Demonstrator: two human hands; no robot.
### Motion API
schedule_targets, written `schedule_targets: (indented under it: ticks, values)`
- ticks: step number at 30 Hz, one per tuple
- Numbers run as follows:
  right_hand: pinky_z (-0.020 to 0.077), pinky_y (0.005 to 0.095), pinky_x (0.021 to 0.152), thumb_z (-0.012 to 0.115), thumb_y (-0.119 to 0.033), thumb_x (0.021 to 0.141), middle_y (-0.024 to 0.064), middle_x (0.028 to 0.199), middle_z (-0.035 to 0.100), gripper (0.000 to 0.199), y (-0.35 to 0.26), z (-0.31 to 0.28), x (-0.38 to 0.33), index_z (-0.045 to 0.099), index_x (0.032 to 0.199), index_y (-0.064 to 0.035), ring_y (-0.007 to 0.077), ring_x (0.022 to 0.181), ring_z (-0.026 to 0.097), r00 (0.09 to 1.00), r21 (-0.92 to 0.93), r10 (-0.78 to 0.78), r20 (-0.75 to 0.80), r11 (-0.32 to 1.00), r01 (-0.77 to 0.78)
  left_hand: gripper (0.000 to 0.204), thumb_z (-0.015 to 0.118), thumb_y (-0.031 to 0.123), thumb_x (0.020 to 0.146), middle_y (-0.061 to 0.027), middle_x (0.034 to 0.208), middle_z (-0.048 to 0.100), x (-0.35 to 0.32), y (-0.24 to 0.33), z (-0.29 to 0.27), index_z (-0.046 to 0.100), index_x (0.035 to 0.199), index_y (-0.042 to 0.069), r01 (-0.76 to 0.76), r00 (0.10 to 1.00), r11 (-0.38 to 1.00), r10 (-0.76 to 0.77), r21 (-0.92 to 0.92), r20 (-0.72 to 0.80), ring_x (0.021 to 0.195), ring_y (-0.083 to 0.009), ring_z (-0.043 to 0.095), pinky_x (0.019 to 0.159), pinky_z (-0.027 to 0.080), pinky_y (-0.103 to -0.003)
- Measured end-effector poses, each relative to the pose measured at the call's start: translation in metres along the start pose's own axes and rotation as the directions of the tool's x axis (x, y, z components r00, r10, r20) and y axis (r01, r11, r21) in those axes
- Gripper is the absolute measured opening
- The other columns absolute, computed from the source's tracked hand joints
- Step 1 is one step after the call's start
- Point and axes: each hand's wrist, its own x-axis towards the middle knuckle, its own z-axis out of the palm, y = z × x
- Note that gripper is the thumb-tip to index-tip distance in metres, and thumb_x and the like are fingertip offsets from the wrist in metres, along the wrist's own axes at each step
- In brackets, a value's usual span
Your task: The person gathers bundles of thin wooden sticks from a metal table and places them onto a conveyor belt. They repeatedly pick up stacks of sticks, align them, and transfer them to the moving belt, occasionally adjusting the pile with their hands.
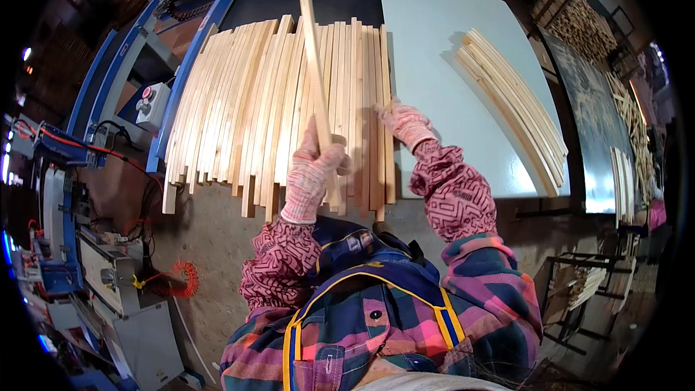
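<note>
- Left hand [311,177]: closed round one wooden strip [311,43], tilted above the strip row [239,101].
- Right hand [407,124]: fingers curled at row's right edge (can't tell if pinching).
- Separate strip stack [507,108]: on pale tabletop [449,22], right of row.

The left hand [310,174] and right hand [407,123] wear mottled pink-and-white knit gloves [300,204]; pink sleeve covers [460,192] with dark maze-like lines overlap a purple, pink and teal plaid shirt [496,268] under a navy, yellow-edged apron [414,266]
</note>
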Motion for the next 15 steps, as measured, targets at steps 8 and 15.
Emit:
schedule_targets:
  ticks: [8,15]
  values:
    - [0.052,0.0398,0.093,0.056,-0.035,0.096,0.0166,0.137,0.051,0.066,0.024,0.042,-0.079,0.027,0.15,-0.0106,0.0248,0.116,0.056,0.862,0.87,-0.504,-0.056,0.398,0.289,0.093,0.06,0.054,0.086,-0.0214,0.111,0.066,-0.024,0.016,0.023,0.014,0.154,0.01,-0.062,0.865,0.337,-0.452,0.939,0.22,0.1,-0.0304,0.065,0.093,0.049,-0.037]
    - [0.0529,0.0283,0.064,0.068,-0.009,0.082,0.0064,0.095,0.061,0.07,0.089,0.006,-0.111,0.037,0.144,-0.0074,0.0137,0.075,0.059,0.962,0.6,0.064,-0.264,0.792,0.112,0.051,0.07,0.039,0.085,-0.0122,0.123,0.062,0.043,0.097,-0.18,0.061,0.124,0.007,-0.161,0.726,0.174,0.687,0.972,-0.003,0.111,-0.0293,0.058,0.098,0.046,-0.038]
